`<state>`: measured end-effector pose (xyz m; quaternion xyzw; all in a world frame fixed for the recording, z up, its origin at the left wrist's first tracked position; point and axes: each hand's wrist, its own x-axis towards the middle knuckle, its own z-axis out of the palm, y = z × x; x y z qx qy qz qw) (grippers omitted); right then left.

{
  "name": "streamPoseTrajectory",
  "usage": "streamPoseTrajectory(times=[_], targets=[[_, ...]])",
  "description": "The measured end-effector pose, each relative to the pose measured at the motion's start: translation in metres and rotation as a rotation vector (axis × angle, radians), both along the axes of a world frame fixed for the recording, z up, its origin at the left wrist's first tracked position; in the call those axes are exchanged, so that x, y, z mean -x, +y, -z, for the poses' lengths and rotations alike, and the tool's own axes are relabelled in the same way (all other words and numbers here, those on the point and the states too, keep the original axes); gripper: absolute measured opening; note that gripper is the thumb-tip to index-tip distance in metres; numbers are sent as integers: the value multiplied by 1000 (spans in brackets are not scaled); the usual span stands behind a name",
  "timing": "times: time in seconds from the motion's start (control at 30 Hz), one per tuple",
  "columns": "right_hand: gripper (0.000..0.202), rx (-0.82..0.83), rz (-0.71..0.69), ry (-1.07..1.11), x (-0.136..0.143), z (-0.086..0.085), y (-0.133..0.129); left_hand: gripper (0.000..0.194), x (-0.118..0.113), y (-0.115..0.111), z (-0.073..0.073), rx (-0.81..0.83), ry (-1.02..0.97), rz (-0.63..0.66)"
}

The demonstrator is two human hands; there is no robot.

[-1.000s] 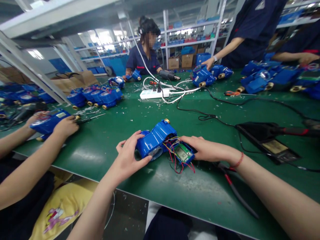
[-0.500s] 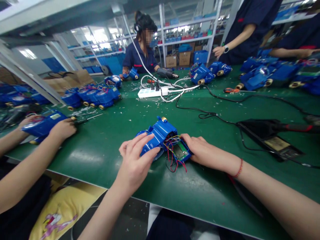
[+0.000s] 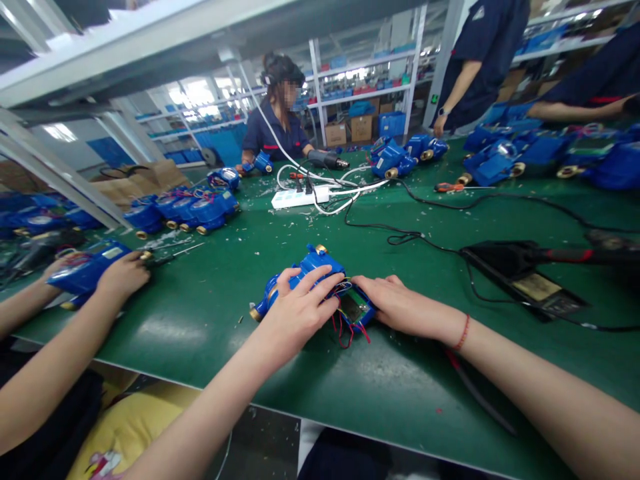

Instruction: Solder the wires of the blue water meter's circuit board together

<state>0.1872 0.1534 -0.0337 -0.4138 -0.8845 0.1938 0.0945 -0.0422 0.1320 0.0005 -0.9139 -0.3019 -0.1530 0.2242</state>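
A blue meter body (image 3: 320,261) with brass ends lies on the green table (image 3: 225,360) in front of me. Beside its right end is a blue-framed circuit unit (image 3: 356,308), joined by thin coloured wires (image 3: 345,333). My left hand (image 3: 300,310) lies over the meter body with its fingers spread, the fingertips near the wires. With its fingers and thumb, my right hand (image 3: 395,303) grips the right edge of the circuit unit.
A white power strip (image 3: 300,197) with cables lies ahead. Blue meters (image 3: 210,210) stand left and right. A black tool (image 3: 525,257) and a screwdriver (image 3: 450,188) are at right. A neighbour's hands (image 3: 123,273) hold another meter at left.
My left hand has moved right across the meter body toward the wires, uncovering its left brass end. My right hand keeps its grip. The view has shifted slightly.
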Motion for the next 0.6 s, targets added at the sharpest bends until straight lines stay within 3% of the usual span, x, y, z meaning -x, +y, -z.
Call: streamPoseTrajectory(times=[0.23, 0.4, 0.6], targets=[[41, -42, 3, -18, 2, 1, -3, 21, -6, 3, 1, 0, 88, 50], [45, -49, -1, 1, 1, 4, -3, 26, 1, 4, 2, -5, 35, 99], [52, -31, 9, 37, 0, 8, 2, 22, 19, 7, 4, 163, -150, -71]])
